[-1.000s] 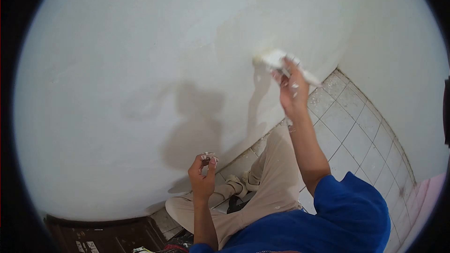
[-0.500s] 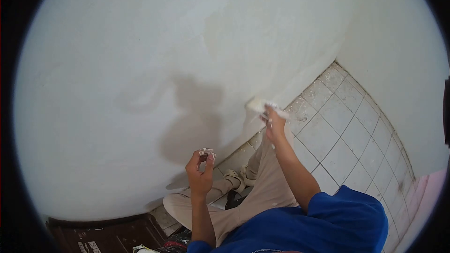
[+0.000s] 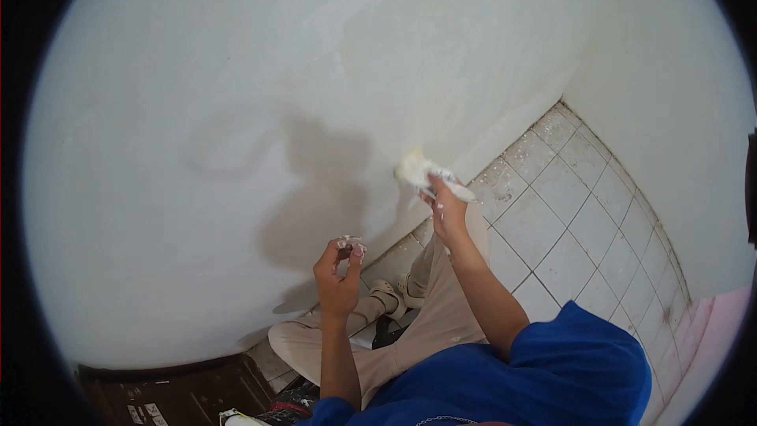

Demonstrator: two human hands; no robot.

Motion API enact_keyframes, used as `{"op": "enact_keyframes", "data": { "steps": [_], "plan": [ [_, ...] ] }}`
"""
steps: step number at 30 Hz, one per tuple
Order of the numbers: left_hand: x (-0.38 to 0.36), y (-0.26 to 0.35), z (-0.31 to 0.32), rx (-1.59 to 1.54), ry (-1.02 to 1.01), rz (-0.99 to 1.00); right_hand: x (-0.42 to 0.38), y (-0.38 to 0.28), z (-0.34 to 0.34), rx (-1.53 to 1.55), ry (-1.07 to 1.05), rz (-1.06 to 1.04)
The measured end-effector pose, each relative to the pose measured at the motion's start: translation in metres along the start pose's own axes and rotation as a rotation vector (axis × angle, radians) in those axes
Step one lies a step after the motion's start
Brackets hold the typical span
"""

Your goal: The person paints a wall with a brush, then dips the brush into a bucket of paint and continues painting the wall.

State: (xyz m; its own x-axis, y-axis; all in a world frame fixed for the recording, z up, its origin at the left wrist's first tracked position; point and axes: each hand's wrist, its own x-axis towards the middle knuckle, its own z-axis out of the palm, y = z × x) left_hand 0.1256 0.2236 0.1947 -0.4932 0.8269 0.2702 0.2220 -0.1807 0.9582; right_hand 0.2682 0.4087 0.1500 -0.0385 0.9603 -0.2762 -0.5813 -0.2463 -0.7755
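A white-coated paintbrush point(image 3: 426, 172) is gripped in my right hand point(image 3: 448, 209), its pale bristles at the lower part of the white wall point(image 3: 181, 55). White paint smears the handle and the fingers around it. My left hand point(image 3: 339, 276) is raised in front of the wall, left of the brush, with fingers and thumb curled towards each other. White paint or paste covers its fingertips; whether something small sits between them cannot be made out.
Pale floor tiles point(image 3: 544, 205), spotted with white, run along the wall to the corner. My crossed legs in beige trousers point(image 3: 430, 335) and light clogs point(image 3: 386, 296) are close to the wall. A dark brown panel point(image 3: 189, 394) and a dark paint-smeared object point(image 3: 288, 406) lie bottom left.
My right hand and the paintbrush have moved left along the wall. My left hand has risen slightly, its fingers still curled.
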Motion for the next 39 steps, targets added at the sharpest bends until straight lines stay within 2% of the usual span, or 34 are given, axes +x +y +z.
{"op": "enact_keyframes", "data": {
  "steps": [3,5,8,11,14,16,18,21,24,27,30,33,35,36,37,39],
  "plan": [
    [0.004,0.008,-0.003,0.035,0.005,-0.002,0.005,0.013,-0.016,-0.06,0.022,0.052],
    [-0.001,0.001,-0.008,0.004,0.018,-0.014,0.0,-0.01,0.013,0.022,-0.053,-0.067],
    [-0.011,-0.014,-0.012,-0.043,0.041,-0.067,-0.03,-0.082,0.068,0.135,-0.194,-0.222],
    [-0.016,-0.013,-0.014,-0.05,0.05,-0.084,-0.066,-0.126,0.095,0.265,-0.365,-0.403],
    [-0.018,-0.009,-0.016,-0.035,0.061,-0.093,-0.058,-0.086,0.094,0.069,-0.211,-0.36],
    [-0.016,-0.009,-0.018,-0.032,0.073,-0.078,-0.035,-0.017,0.055,0.067,-0.025,-0.183],
    [-0.018,-0.008,-0.023,-0.035,0.093,-0.06,-0.026,0.038,0.0,0.006,-0.053,0.007],
    [-0.02,-0.007,-0.031,0.003,0.1,-0.054,-0.023,0.06,-0.027,-0.065,0.003,0.145],
    [-0.025,-0.01,-0.037,-0.006,0.098,-0.085,-0.037,-0.004,0.041,0.109,-0.084,-0.125],
    [-0.026,-0.018,-0.036,-0.077,0.111,-0.089,-0.074,-0.089,0.099,0.249,-0.271,-0.312],
    [-0.025,-0.019,-0.032,-0.093,0.125,-0.099,-0.098,-0.111,0.12,0.381,-0.42,-0.499],
    [-0.025,-0.015,-0.031,-0.1,0.126,-0.104,-0.065,-0.035,0.102,0.217,-0.126,-0.27],
    [-0.023,-0.02,-0.033,-0.064,0.127,-0.029,-0.053,0.017,0.054,0.043,-0.054,-0.208],
    [-0.025,-0.021,-0.033,-0.044,0.128,0.003,-0.049,0.04,0.029,-0.003,-0.02,-0.096],
    [-0.027,-0.017,-0.034,-0.042,0.126,-0.031,-0.045,0.056,0.007,-0.051,0.02,0.017],
    [-0.026,-0.009,-0.037,-0.038,0.112,-0.093,-0.035,0.064,-0.013,-0.021,0.031,0.096]
  ]
}}
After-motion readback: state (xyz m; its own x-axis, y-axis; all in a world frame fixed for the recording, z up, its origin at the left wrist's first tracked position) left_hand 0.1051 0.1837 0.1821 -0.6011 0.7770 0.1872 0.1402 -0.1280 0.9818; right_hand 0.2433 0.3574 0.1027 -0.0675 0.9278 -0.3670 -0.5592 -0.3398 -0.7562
